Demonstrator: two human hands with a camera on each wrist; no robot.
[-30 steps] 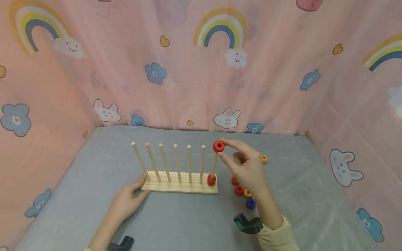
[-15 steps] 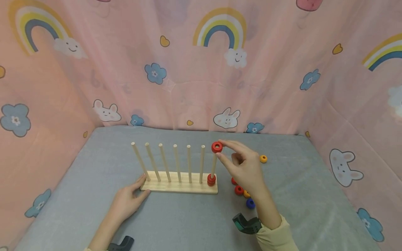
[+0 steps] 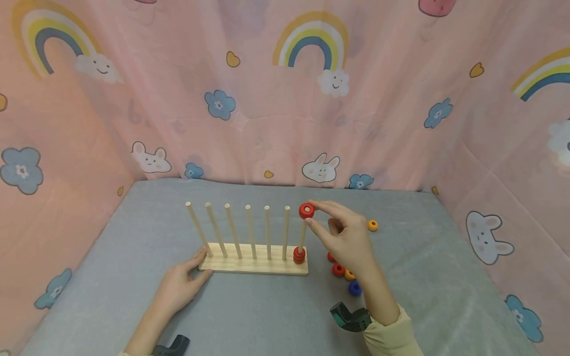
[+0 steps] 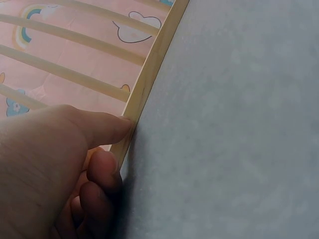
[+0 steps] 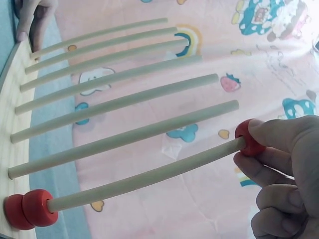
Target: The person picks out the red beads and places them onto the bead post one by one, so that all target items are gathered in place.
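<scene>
A wooden peg board with several upright pegs stands on the grey cloth. My left hand holds its left end, thumb against the front edge and fingers around the end. Between thumb and index finger, my right hand pinches a red bead at the top of the rightmost peg. In the right wrist view the peg's tip sits in the bead's hole. Two red beads are stacked at the foot of that same peg. The other pegs carry no beads.
Right of the board lie loose beads: a red bead, a blue bead and a yellow bead, partly behind the right forearm. Another yellow bead lies farther back. A pink patterned curtain encloses the table's back and sides.
My right hand has shifted slightly left and down, bringing the red bead from beside the peg's top onto its tip. The left hand stays at the board's end.
</scene>
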